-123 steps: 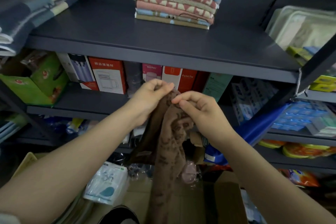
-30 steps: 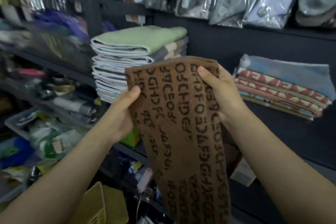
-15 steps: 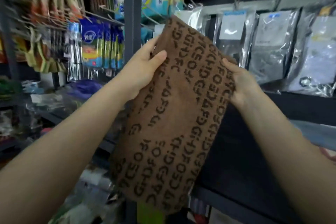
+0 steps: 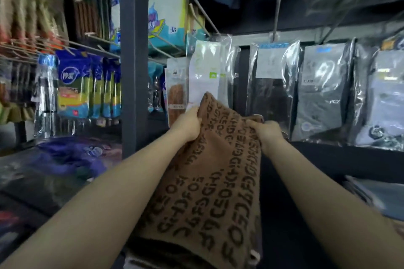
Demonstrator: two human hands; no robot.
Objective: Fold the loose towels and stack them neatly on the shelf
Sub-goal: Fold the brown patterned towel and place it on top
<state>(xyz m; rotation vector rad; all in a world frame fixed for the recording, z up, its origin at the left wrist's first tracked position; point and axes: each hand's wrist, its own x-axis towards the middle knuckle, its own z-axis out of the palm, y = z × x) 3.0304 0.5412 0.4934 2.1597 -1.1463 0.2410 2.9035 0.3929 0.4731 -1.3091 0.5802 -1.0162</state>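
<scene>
A brown towel (image 4: 209, 185) with dark letter print slopes from the frame's bottom up toward the back of the dark shelf (image 4: 328, 159). My left hand (image 4: 188, 125) grips its far left corner and my right hand (image 4: 267, 133) grips its far right corner, both held out in front of me. The near end of the towel seems to lie on a pile at the bottom edge, mostly hidden. A grey-blue folded towel (image 4: 371, 194) shows at the right edge of the shelf.
Bagged goods (image 4: 323, 91) hang along the back of the shelf. A grey upright post (image 4: 134, 61) stands just left of my left hand. Blue packets (image 4: 87, 85) hang on hooks to the left, with purple items (image 4: 72, 159) below.
Both hands have carried the towel forward and down toward the shelf back. The towel now slopes flatter instead of hanging upright in front of me.
</scene>
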